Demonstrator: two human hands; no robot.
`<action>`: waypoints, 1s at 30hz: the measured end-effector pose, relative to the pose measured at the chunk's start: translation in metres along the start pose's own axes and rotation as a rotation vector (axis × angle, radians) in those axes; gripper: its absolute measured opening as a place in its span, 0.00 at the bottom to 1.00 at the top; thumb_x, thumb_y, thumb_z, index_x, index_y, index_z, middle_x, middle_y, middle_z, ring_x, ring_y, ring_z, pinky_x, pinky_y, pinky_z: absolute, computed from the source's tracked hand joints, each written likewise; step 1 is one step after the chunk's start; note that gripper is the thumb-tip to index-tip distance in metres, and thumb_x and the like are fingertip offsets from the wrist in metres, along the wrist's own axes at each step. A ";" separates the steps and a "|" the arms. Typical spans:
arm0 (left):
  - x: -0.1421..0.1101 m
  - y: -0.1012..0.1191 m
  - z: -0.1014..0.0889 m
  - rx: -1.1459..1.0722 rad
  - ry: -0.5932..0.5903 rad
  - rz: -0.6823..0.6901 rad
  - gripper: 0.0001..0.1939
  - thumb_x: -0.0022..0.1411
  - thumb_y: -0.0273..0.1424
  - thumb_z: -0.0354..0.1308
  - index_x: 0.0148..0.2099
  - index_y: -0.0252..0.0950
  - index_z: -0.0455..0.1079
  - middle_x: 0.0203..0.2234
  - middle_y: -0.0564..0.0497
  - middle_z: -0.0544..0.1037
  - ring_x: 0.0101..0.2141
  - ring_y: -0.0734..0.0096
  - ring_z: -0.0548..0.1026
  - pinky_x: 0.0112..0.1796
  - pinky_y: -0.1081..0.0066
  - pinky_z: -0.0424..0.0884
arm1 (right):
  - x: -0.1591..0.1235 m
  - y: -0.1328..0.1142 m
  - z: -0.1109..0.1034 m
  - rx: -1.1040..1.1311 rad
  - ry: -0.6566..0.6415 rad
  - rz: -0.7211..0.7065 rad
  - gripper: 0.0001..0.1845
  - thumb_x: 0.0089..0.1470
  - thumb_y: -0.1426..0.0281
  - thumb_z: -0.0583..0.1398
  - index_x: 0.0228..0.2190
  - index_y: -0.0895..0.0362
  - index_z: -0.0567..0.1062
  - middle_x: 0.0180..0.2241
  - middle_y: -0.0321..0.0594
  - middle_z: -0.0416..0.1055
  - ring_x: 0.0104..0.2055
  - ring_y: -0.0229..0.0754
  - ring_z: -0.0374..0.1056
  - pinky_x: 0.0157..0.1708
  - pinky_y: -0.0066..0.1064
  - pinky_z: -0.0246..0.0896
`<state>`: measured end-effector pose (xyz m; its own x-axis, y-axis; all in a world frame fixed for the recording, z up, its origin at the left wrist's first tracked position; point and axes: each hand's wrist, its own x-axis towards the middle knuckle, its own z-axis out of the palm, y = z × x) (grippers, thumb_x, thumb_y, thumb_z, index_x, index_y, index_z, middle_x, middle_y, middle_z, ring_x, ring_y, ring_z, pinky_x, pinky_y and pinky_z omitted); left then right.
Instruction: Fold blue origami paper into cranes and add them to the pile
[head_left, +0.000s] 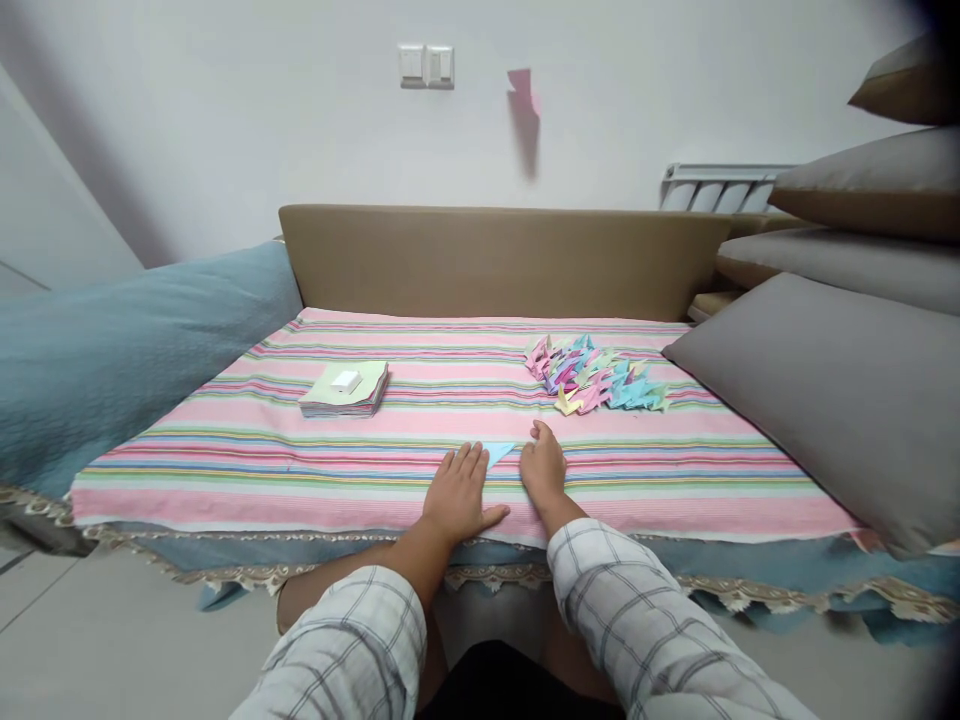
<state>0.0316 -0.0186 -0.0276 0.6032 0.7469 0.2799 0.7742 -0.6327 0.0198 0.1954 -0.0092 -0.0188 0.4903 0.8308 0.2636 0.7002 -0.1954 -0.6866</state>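
Observation:
A light blue piece of folded paper (499, 453) lies on the striped cloth, its visible part a pointed triangle. My left hand (459, 490) rests flat on the paper's left side with the fingers stretched out and the thumb apart, hiding part of it. Just right of the paper's tip, my right hand (544, 465) is on the cloth with its fingers curled in; nothing shows in them. Beyond the right hand sits a cluster of folded paper cranes (592, 375) in pink, blue, purple, yellow and green.
A stack of square paper sheets (341, 405) lies at the left, with a small white block (346, 381) on top. The striped cloth (225, 460) covers the seat before a brown backrest (487, 260). Grey cushions (840, 400) are piled at the right; a blue-covered armrest (150, 350) bounds the left.

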 end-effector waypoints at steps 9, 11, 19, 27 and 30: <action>0.000 0.004 -0.005 -0.022 0.036 -0.006 0.39 0.52 0.46 0.52 0.60 0.27 0.56 0.59 0.38 0.59 0.59 0.51 0.55 0.58 0.55 0.47 | -0.023 -0.015 -0.003 -0.144 -0.364 -0.768 0.26 0.58 0.69 0.46 0.58 0.60 0.55 0.57 0.43 0.60 0.57 0.40 0.56 0.60 0.38 0.40; 0.002 0.004 -0.007 -0.022 0.026 -0.013 0.38 0.51 0.46 0.53 0.59 0.28 0.57 0.59 0.38 0.60 0.59 0.51 0.55 0.58 0.55 0.48 | -0.022 -0.017 -0.003 -0.153 -0.354 -0.696 0.26 0.59 0.68 0.46 0.59 0.60 0.54 0.56 0.43 0.61 0.55 0.40 0.59 0.58 0.36 0.44; 0.014 -0.015 -0.027 0.068 -0.084 0.181 0.38 0.49 0.58 0.50 0.51 0.32 0.63 0.54 0.37 0.65 0.52 0.49 0.64 0.49 0.55 0.59 | -0.020 -0.015 0.000 -0.084 -0.253 -0.558 0.23 0.58 0.72 0.47 0.56 0.59 0.58 0.48 0.41 0.71 0.51 0.40 0.62 0.54 0.33 0.47; 0.011 -0.020 -0.017 0.047 -0.018 0.177 0.39 0.48 0.59 0.50 0.53 0.35 0.61 0.56 0.40 0.63 0.56 0.51 0.58 0.54 0.53 0.52 | -0.020 -0.015 0.007 -0.114 -0.215 -0.485 0.24 0.54 0.72 0.50 0.53 0.54 0.61 0.46 0.40 0.72 0.51 0.41 0.61 0.55 0.39 0.40; 0.011 -0.021 -0.012 0.038 -0.019 0.160 0.44 0.48 0.59 0.50 0.58 0.32 0.56 0.57 0.39 0.63 0.58 0.51 0.56 0.57 0.53 0.46 | -0.020 -0.014 0.008 -0.115 -0.188 -0.427 0.23 0.53 0.72 0.51 0.53 0.54 0.61 0.45 0.40 0.73 0.52 0.42 0.60 0.57 0.43 0.33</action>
<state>0.0201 0.0005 -0.0135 0.7225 0.6414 0.2582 0.6746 -0.7357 -0.0603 0.1709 -0.0191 -0.0200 0.0514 0.9269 0.3717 0.8767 0.1365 -0.4613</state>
